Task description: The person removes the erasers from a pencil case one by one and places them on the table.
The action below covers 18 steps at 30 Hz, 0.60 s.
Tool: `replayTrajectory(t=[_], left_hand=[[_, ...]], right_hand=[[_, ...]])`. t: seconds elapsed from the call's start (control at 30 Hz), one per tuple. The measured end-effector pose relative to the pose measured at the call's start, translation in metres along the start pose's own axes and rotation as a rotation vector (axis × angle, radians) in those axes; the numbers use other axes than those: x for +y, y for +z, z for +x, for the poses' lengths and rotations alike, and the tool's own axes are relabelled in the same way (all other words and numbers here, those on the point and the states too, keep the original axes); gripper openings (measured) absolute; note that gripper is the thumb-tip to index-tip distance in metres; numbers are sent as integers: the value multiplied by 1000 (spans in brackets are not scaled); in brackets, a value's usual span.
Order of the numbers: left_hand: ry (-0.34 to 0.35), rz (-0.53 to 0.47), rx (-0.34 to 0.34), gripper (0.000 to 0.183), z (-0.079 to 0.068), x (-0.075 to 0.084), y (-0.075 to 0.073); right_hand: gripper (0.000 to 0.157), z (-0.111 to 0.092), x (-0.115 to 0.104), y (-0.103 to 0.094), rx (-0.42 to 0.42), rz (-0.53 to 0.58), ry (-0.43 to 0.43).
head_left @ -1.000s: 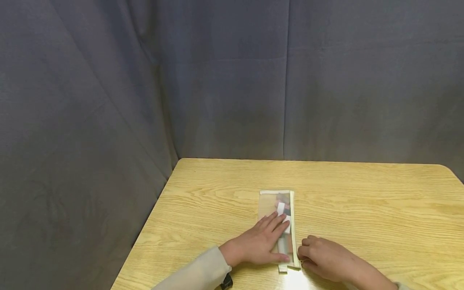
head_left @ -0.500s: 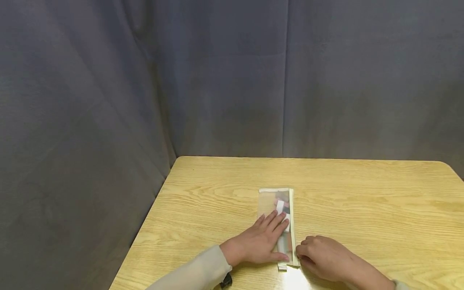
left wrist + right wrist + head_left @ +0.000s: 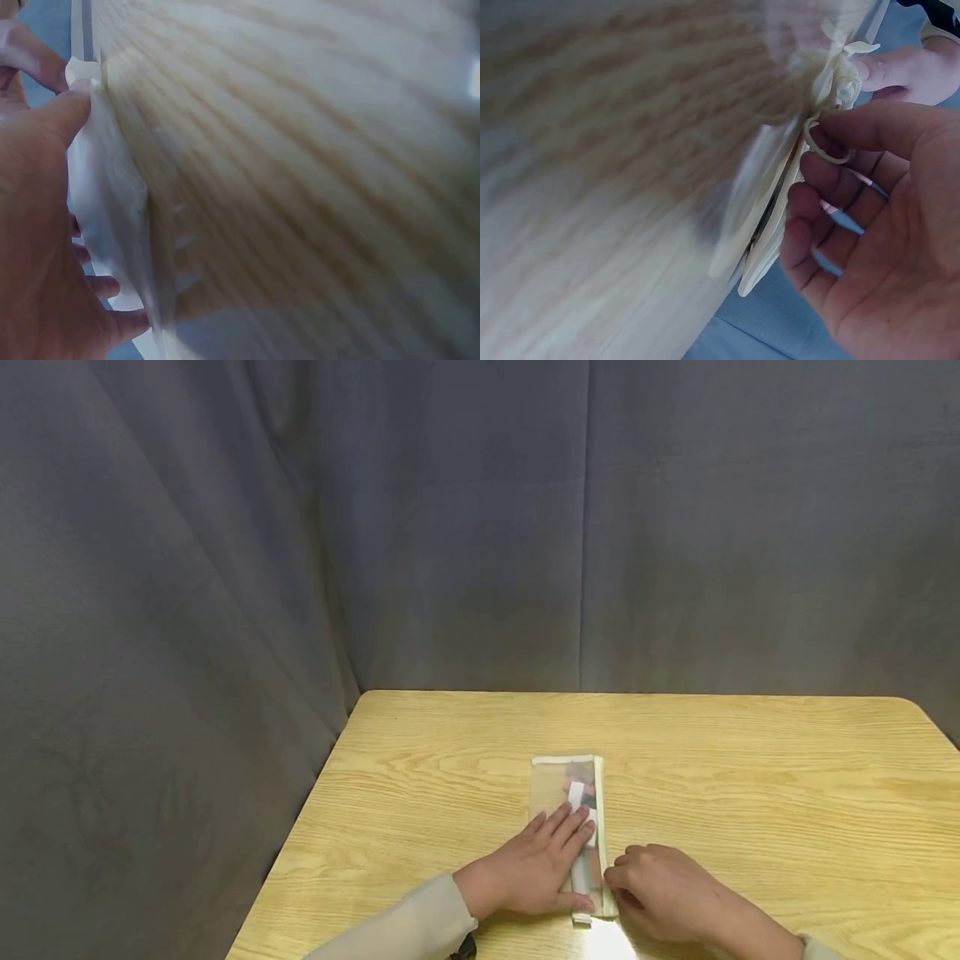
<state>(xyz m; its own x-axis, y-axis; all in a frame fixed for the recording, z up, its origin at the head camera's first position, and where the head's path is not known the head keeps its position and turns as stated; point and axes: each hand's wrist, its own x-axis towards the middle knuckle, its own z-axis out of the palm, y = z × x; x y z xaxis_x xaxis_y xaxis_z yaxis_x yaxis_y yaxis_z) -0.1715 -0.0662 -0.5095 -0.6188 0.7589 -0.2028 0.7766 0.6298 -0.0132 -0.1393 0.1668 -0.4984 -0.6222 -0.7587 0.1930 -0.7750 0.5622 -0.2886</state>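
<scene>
A see-through zip pouch (image 3: pixel 551 777) with cream edging lies flat on the table, a zipper along its right side. Through the film show white blocks (image 3: pixel 576 794) and dark and pinkish pieces. My left hand (image 3: pixel 528 870) rests on the pouch, fingers spread, thumb at its near end beside a small cream tab (image 3: pixel 581 921). At the lower right edge my right hand (image 3: pixel 667 889) has its fingers curled, and in the right wrist view thumb and forefinger pinch a cream ring-shaped zipper pull (image 3: pixel 825 146). The zipper strips (image 3: pixel 769 217) stand apart beyond it in that view.
The wooden table (image 3: pixel 750 777) stretches around the pouch on all sides. A grey curtain (image 3: pixel 450 527) hangs behind the table and along its left. A dark band (image 3: pixel 467 947) shows at the left sleeve.
My right hand has shifted slightly left, closer in against the pouch's edge. The left hand stays in place on the pouch. The head view has moved a little.
</scene>
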Motion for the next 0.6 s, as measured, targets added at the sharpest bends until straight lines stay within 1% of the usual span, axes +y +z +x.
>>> replayTrajectory(t=[0.07, 0.2, 0.33, 0.5, 0.6], left_hand=[[0, 14, 0, 97, -1, 0, -1], [3, 16, 1, 96, 0, 1, -2], [10, 0, -3, 97, 0, 2, -2], [13, 12, -3, 98, -1, 3, -3], [12, 15, -9, 98, 0, 3, -2]], right_hand=[[26, 1, -1, 0, 19, -32, 9], [25, 2, -1, 0, 19, -89, 37], [22, 2, 0, -1, 15, -102, 51], [22, 5, 4, -1, 36, -103, 63], [23, 7, 7, -1, 33, -88, 81]])
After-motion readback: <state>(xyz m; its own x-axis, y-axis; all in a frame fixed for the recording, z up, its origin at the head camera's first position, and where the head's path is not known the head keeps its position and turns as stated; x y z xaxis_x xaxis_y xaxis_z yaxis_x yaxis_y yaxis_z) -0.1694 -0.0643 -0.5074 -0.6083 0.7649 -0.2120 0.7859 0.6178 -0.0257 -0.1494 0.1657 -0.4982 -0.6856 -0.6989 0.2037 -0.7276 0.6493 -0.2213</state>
